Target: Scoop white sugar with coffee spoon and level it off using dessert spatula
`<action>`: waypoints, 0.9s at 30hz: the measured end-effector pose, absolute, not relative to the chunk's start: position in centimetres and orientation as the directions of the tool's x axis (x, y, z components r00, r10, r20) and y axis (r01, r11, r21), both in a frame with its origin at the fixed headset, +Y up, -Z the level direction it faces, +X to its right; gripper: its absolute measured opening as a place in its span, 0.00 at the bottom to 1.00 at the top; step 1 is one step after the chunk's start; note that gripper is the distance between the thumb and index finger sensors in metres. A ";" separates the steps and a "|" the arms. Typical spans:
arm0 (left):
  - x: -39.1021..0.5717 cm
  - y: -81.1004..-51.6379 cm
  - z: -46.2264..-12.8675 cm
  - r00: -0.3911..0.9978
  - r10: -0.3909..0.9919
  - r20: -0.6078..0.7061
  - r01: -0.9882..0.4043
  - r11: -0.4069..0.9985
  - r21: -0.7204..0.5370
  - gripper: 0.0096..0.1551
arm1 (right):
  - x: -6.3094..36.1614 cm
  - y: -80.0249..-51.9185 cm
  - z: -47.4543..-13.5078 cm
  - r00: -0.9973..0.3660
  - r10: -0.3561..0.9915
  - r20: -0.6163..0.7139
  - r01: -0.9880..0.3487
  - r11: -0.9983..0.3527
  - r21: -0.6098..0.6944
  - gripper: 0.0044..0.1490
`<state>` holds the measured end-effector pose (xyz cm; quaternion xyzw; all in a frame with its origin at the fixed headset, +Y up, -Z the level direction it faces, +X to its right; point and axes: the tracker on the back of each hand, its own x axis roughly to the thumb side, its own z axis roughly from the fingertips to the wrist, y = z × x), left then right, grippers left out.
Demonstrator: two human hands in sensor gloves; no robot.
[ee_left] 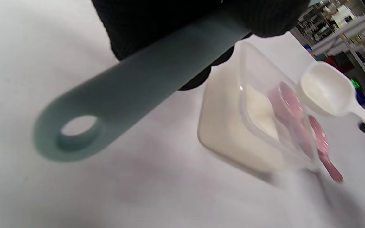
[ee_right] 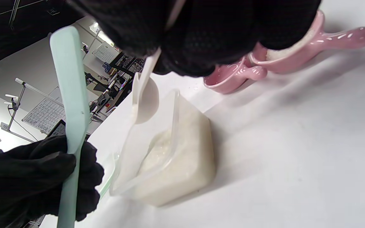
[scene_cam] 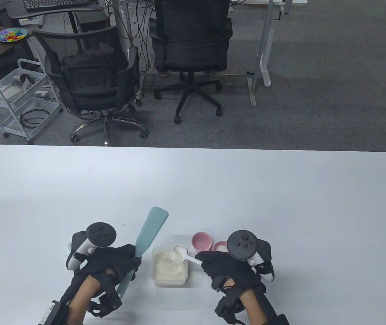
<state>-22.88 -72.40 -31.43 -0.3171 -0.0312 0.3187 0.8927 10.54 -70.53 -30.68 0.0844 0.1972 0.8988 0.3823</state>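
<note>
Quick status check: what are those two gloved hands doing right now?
Left hand grips mint dessert spatula, blade raised. Right hand holds white coffee spoon over sugar container. Leveling not yet begun. Nothing between them.

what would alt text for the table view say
Over a white table, the right hand holds a white coffee spoon above a clear sugar container; the left hand grips a mint dessert spatula. Two pink dishes sit behind.

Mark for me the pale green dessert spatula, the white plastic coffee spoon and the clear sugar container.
pale green dessert spatula (scene_cam: 152, 226), table view, on the flat blade.
white plastic coffee spoon (scene_cam: 178, 253), table view, on the bowl.
clear sugar container (scene_cam: 169, 281), table view, on the near rim.
</note>
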 end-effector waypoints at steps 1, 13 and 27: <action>-22.5 -72.3 -31.3 0.811 0.573 -0.118 -0.518 0.610 -0.600 0.27 | 10.5 -70.5 -30.7 -0.694 0.720 0.001 -0.653 -0.631 0.419 0.30; -20.1 -72.4 -30.4 0.893 0.446 0.068 -0.281 0.667 -0.690 0.26 | 10.8 -70.5 -30.8 -0.660 0.751 -0.012 -0.681 -0.591 0.433 0.30; -19.7 -72.5 -30.2 0.909 0.411 0.069 -0.248 0.667 -0.703 0.27 | 10.9 -70.7 -30.8 -0.626 0.779 -0.028 -0.700 -0.547 0.459 0.30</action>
